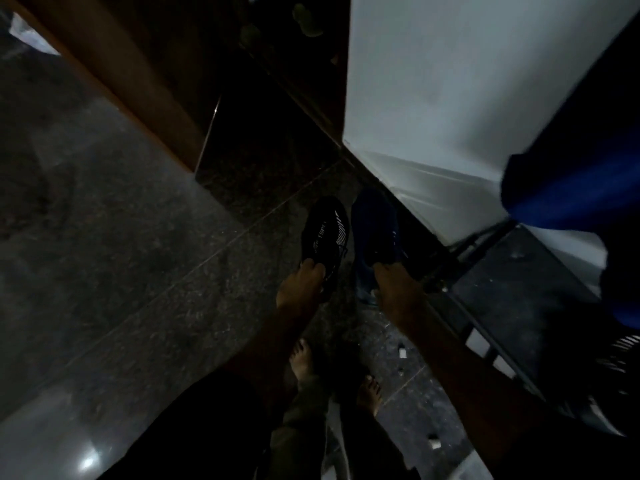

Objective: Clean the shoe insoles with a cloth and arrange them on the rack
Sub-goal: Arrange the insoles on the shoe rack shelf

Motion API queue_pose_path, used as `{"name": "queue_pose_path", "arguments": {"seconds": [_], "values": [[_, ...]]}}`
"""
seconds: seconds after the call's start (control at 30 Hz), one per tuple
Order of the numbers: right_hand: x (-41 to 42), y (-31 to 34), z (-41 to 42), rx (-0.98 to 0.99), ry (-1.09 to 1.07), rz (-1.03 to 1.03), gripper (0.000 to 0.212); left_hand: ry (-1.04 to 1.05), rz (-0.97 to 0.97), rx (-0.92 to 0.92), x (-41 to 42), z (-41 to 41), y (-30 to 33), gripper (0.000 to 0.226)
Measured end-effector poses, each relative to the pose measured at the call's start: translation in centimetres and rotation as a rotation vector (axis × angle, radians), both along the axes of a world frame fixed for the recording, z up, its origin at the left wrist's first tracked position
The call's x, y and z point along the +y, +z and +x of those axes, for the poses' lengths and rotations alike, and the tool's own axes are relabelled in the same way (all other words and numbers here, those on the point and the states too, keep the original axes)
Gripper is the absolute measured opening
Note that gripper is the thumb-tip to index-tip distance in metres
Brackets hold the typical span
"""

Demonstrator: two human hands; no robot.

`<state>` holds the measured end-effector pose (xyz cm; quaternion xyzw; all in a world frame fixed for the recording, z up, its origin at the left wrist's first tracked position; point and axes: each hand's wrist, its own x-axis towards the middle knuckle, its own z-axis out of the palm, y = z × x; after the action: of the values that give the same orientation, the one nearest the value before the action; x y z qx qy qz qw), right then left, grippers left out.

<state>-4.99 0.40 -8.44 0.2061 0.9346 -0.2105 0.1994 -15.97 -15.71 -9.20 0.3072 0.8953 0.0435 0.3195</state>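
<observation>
Gripping a black shoe (323, 233) by its heel end, the left hand (298, 289) has its fingers curled over the rim, toe pointing away from the person. Just beside it, the right hand (394, 289) holds a blue shoe (374, 226) the same way, fingers hooked over the heel opening. Both grips are closed on the shoes; the 2 shoes hang close together, nearly touching, above the dark speckled floor (121, 271). No insole can be made out in the dim light. Below the arms, 2 bare feet (301, 358) stand on the floor. Right of the blue shoe runs a dark metal rack (485, 341) against a white wall (450, 98). A brown wooden panel (149, 81) stands at upper left.
</observation>
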Motion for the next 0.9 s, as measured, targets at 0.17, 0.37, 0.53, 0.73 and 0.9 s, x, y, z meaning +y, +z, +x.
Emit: {"name": "queue_pose_path", "arguments": {"seconds": [0.17,0.37,0.53,0.73,0.9], "values": [[-1.8,-10.2,-5.5,-0.036,0.007,0.002,0.029,0.012,-0.065,-0.033,-2.7,-5.2,-8.3,0.038],[-2.7,-22.4,-8.3,-0.237,0.046,-0.003,0.03,-0.031,-0.13,-0.042,-3.9,-9.6,-20.4,0.042],[-1.3,-32.1,-9.7,-0.301,0.002,0.024,0.029,-0.095,-0.181,-0.049,-2.1,-11.9,-29.5,0.037],[2.6,-38.2,-13.8,-0.194,-0.106,0.109,0.033,-0.095,-0.136,0.042,2.5,-14.5,-35.2,0.034],[4.8,-40.9,-14.8,-0.025,-0.143,0.107,0.033,-0.006,-0.065,0.034,5.6,-15.0,-37.2,0.039]]}}
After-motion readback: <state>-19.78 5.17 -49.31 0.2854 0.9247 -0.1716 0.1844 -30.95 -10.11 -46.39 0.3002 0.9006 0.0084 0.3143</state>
